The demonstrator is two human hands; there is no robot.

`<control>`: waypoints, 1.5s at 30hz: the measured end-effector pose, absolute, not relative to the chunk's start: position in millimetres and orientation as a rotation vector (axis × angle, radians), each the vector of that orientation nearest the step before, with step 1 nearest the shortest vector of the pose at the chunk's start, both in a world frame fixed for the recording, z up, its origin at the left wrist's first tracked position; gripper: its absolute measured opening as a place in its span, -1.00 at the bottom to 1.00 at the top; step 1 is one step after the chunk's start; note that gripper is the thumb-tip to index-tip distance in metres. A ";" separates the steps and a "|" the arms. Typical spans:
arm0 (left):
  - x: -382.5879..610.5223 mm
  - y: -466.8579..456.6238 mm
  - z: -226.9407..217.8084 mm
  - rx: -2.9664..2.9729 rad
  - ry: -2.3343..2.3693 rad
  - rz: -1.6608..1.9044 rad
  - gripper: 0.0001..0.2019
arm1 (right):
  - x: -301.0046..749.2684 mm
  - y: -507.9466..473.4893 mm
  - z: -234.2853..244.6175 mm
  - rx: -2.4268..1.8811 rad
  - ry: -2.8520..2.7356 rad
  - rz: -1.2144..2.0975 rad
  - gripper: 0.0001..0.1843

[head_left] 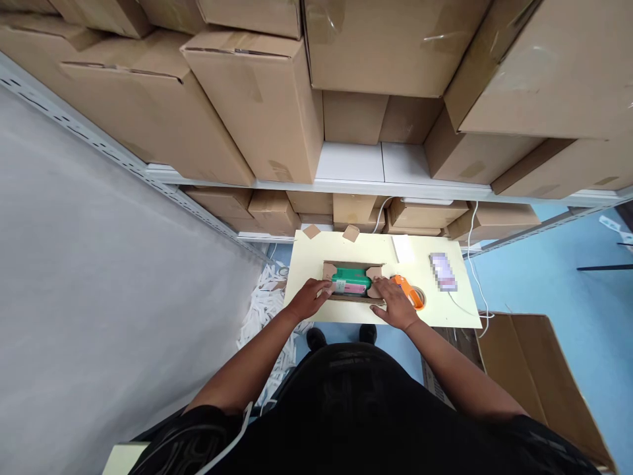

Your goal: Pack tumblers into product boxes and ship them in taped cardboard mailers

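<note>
On the pale yellow table in front of me is a small open cardboard box (pixel 354 299) with a green package (pixel 350 273) inside. The package carries a pink and white label. My left hand (pixel 309 300) rests at the box's left end, fingers stretched out over its edge by the label. At the right end, my right hand (pixel 394 303) lies with fingers on the inner flap and the thumb apart near the front edge. An orange tape dispenser (pixel 407 290) with a tape roll sits just right of my right hand.
The table (pixel 316 256) also holds a blurred phone (pixel 444 272) with a cable, white paper (pixel 403 249) and cardboard scraps (pixel 351 233). Shelves of cartons (pixel 257 99) rise behind. White strips (pixel 264 313) litter the floor at left; a large open carton (pixel 534 369) stands at right.
</note>
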State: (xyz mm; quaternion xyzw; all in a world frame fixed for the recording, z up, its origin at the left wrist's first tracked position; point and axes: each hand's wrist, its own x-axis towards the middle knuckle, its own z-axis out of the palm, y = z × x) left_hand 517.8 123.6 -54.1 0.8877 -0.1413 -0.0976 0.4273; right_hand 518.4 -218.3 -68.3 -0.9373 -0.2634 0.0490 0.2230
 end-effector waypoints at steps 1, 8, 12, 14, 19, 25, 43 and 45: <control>517.4 124.6 -53.5 2.190 -0.355 -0.248 -0.61 | 519.9 -218.8 -69.4 -2.583 -0.772 0.179 -0.30; 542.8 127.4 -42.0 2.179 -0.119 0.001 -0.54 | 525.8 -214.3 -74.0 -2.425 -0.539 0.156 -0.53; 569.7 124.6 -42.8 2.185 -0.119 -0.105 -0.58 | 529.4 -207.2 -75.2 -2.390 -0.334 0.013 -0.56; 574.6 123.8 -45.0 2.174 -0.117 -0.146 -0.63 | 533.5 -203.9 -75.5 -2.402 -0.272 0.009 -0.58; 564.8 125.3 -45.5 2.163 -0.112 -0.119 -0.68 | 545.1 -195.9 -77.3 -2.429 -0.255 0.045 -0.66; 549.1 123.2 -50.8 2.220 -0.182 -0.099 -0.73 | 543.6 -187.4 -92.2 -2.368 -0.056 -0.082 -0.75; 538.6 105.6 -78.1 2.246 -0.060 0.045 -0.92 | 561.9 -185.0 -87.7 -2.287 0.139 0.015 -0.71; 538.5 105.2 -79.0 2.252 -0.048 0.035 -0.85 | 560.8 -185.4 -89.2 -2.271 0.185 0.039 -0.72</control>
